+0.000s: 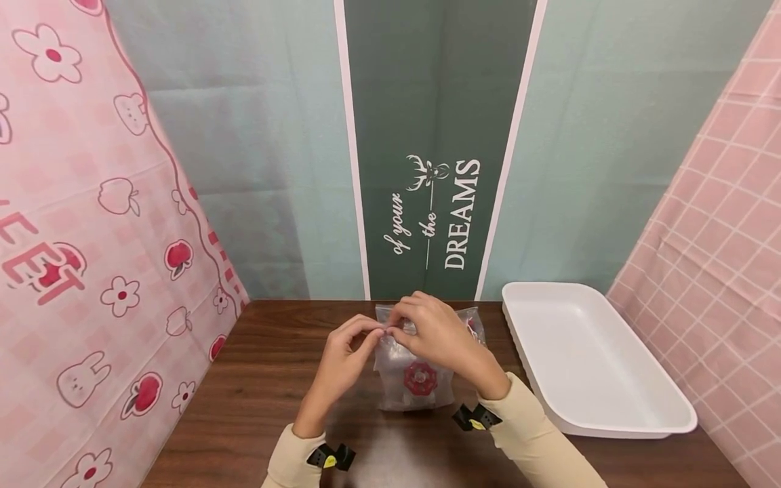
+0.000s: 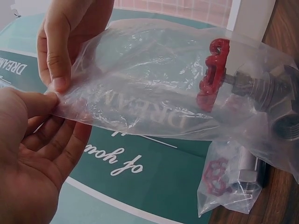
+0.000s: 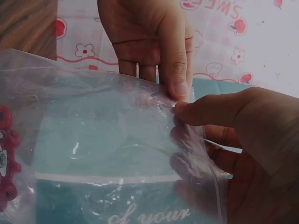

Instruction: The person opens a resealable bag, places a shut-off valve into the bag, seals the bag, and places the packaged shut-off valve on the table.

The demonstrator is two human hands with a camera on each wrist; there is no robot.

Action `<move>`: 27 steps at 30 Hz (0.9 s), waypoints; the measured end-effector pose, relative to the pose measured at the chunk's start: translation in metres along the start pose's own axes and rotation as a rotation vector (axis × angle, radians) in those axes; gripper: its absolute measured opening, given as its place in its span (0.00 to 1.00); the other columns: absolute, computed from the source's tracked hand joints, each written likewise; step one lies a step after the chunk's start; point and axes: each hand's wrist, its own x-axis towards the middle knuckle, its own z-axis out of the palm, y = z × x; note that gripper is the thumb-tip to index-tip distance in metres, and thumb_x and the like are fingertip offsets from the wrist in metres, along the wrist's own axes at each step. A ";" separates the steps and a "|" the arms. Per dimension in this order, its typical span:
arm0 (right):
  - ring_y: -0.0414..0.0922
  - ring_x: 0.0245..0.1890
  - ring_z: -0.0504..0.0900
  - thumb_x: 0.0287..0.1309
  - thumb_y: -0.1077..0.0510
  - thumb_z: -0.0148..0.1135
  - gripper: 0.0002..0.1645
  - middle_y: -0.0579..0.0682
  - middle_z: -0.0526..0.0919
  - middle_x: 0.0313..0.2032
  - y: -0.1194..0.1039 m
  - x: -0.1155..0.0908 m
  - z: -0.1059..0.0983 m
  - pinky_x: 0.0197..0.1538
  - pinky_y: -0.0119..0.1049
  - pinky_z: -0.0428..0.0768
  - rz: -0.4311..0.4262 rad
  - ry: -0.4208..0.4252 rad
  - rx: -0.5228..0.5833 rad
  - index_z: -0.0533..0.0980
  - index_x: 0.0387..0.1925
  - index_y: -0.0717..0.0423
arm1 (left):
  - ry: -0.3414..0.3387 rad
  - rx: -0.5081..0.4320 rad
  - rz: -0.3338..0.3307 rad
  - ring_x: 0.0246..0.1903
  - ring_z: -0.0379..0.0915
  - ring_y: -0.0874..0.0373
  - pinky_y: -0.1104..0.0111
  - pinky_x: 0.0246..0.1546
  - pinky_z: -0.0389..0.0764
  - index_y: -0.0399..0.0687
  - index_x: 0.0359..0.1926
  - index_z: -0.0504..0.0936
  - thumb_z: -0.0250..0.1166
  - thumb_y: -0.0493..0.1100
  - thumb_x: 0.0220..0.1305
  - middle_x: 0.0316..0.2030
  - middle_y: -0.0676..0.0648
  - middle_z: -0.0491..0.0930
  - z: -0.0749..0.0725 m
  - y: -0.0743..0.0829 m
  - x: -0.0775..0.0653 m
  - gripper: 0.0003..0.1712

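Observation:
A clear plastic bag hangs upright in front of me, with a metal gate valve and its red handwheel at the bottom. At the bag's top left corner my left hand pinches the edge between thumb and fingers. Right beside it, thumb and fingers of my right hand pinch the same top edge. The two thumb tips nearly meet in the right wrist view, where the right fingers show through the film. Behind stands a second bagged valve with a red wheel, mostly hidden in the head view.
A white tray lies to the right on the brown wooden table. Printed cloths hang at the back and along both sides, pink with flowers at left and pink grid at right.

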 end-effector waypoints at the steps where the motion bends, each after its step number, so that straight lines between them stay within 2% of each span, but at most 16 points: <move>1: 0.39 0.36 0.76 0.62 0.56 0.77 0.04 0.38 0.86 0.34 0.000 0.000 0.001 0.38 0.33 0.77 -0.008 0.008 -0.002 0.87 0.36 0.45 | 0.000 0.005 0.005 0.36 0.78 0.65 0.75 0.34 0.80 0.44 0.44 0.90 0.67 0.33 0.73 0.40 0.45 0.87 0.000 0.000 0.000 0.06; 10: 0.38 0.34 0.75 0.62 0.55 0.74 0.01 0.37 0.87 0.33 0.004 -0.001 0.004 0.37 0.33 0.76 -0.063 0.052 -0.023 0.87 0.34 0.46 | 0.007 0.006 0.022 0.34 0.76 0.66 0.75 0.33 0.79 0.43 0.43 0.90 0.66 0.32 0.73 0.38 0.44 0.87 0.001 -0.002 -0.001 0.06; 18: 0.40 0.35 0.77 0.63 0.54 0.73 0.02 0.39 0.89 0.35 0.005 -0.002 0.004 0.41 0.37 0.78 -0.125 0.070 -0.050 0.89 0.36 0.46 | 0.007 0.031 0.045 0.34 0.77 0.67 0.75 0.33 0.80 0.45 0.41 0.90 0.67 0.33 0.73 0.36 0.46 0.86 0.000 -0.003 0.000 0.06; 27: 0.39 0.35 0.77 0.62 0.54 0.76 0.03 0.38 0.87 0.34 0.007 -0.001 0.004 0.40 0.36 0.78 -0.081 0.059 -0.013 0.87 0.35 0.44 | -0.013 -0.013 0.045 0.37 0.80 0.63 0.72 0.34 0.83 0.44 0.45 0.89 0.66 0.32 0.74 0.40 0.44 0.87 -0.002 -0.002 0.000 0.07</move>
